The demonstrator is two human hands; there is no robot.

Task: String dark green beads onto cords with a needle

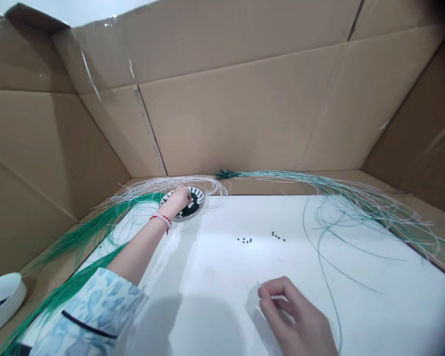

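My left hand (179, 200) reaches to a small plate (202, 200) with a striped rim at the back of the white board. Its fingers are bent together over the small black beads (190, 209) lying in the plate; whether a bead is between them is hidden. Lower right, my right hand (296, 314) pinches a thin green cord between thumb and forefinger. A short tip of the green cord (258, 284) sticks out past the fingertips. Further back on the board lie two little groups of loose black beads (244, 241).
Cardboard walls (244, 109) enclose the white board (215, 267). Green strands (81, 237) run along the left side. Pale cords (163, 184) and a green-white bundle (319, 180) lie along the back and right. A white bowl (17, 296) with dark bits stands at far left.
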